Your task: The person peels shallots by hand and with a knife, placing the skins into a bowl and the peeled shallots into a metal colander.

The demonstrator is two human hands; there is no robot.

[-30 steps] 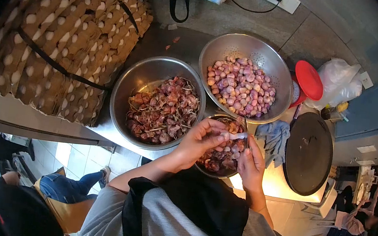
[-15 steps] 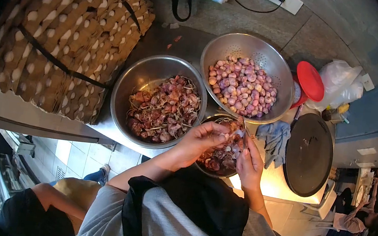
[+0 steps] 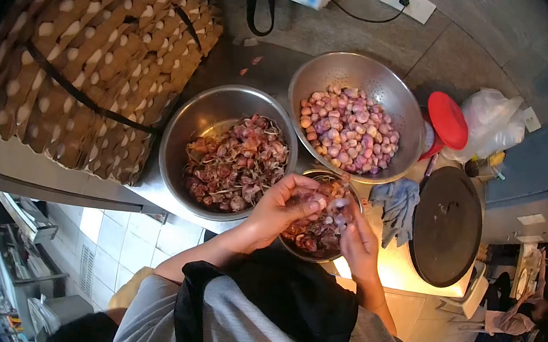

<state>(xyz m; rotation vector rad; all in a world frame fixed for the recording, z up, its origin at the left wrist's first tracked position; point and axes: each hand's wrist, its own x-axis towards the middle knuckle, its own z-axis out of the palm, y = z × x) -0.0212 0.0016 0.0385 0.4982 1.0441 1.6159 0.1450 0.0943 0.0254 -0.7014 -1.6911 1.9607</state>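
Three metal containers sit around the fingers. Large bowl, left of them: dry-skinned shallots, stringy roots on. Colander, beyond them: smooth pink-purple peeled shallots. Small bowl, right below them: loose reddish-brown skins. Left hand: thumb and finger pinched on a small shallot, pinkish and glossy, over the small bowl. Right hand: fingers bent beside a pale translucent piece; too blurred to tell if they grip it. Both hands cover part of the small bowl. Right of the fingers: crumpled blue-gray cloth, then round black pan. Farther right and beyond: red round item, clear plastic bag. Well left: strapped egg trays with white eggs showing. Wall outlet with black plug, far beyond the fingers.
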